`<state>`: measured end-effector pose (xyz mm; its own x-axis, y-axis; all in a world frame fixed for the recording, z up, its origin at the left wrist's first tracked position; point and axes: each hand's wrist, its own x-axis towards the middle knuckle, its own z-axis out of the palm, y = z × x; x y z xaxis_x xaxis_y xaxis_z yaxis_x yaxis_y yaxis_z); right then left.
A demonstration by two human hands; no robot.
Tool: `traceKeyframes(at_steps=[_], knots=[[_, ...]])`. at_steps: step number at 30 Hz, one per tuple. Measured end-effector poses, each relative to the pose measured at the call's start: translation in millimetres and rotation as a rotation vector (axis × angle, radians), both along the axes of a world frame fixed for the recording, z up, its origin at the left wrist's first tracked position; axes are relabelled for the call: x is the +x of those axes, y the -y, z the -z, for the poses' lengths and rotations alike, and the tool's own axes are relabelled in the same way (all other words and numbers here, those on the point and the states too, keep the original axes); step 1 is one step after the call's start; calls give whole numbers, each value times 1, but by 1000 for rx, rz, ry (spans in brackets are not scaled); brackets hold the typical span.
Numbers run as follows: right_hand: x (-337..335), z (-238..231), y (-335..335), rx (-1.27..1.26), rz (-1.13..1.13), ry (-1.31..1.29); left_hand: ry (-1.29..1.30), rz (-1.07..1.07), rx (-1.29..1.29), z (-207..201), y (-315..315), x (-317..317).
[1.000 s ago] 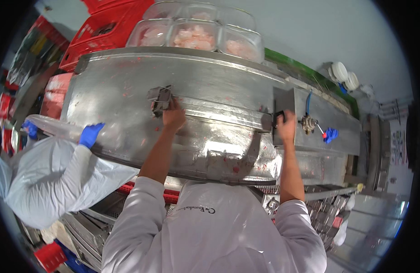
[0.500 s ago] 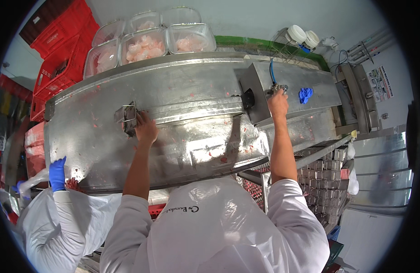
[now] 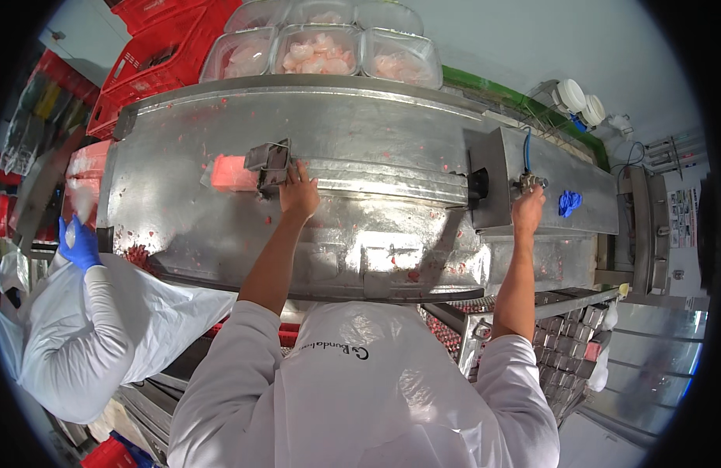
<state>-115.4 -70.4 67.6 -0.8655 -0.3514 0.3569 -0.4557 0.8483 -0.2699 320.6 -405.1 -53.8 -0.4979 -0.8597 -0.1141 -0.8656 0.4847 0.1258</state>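
My left hand (image 3: 299, 195) lies with its fingers stretched out against the near right side of a metal mould (image 3: 272, 165), at the left end of a long steel rail (image 3: 384, 181). From the mould's left side a pink block (image 3: 235, 173) juts out over the table, partly in clear film. At the right, my right hand (image 3: 527, 209) is closed round a small metal valve (image 3: 530, 181) with a blue hose (image 3: 527, 148), on top of a steel housing (image 3: 552, 168). Its grip partly hides the valve. A crumpled blue glove (image 3: 570, 203) lies beside it.
Clear tubs (image 3: 399, 58) with pinkish film line the steel table's (image 3: 181, 132) back edge. Red crates (image 3: 154, 70) are stacked at back left. A co-worker's blue-gloved hand (image 3: 79, 243) holds clear plastic at the left. Metal moulds (image 3: 559, 343) fill a rack below right.
The pink block now sticks out of the mould's left side, where none showed before. My view has shifted left. The co-worker's gloved hand has moved away from the table's edge.
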Motion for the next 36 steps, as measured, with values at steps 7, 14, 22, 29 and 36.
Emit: traceKeyframes(at_steps=[7, 14, 22, 29, 36], knots=[[-6, -1, 1, -41, -81, -63, -115, 13, -26, 13, 10, -2], [-17, 11, -39, 11, -164, -20, -6, 110, -267, 17, 5, 0], [-147, -20, -182, -7, -146, -83, 186, 135, -229, 5, 2, -34], [24, 47, -243, -394, -44, 148, -262, 496, -187, -52, -144, -217], [231, 216, -573, -605, 1084, -32, -685, 1200, -438, -152, -340, -466]])
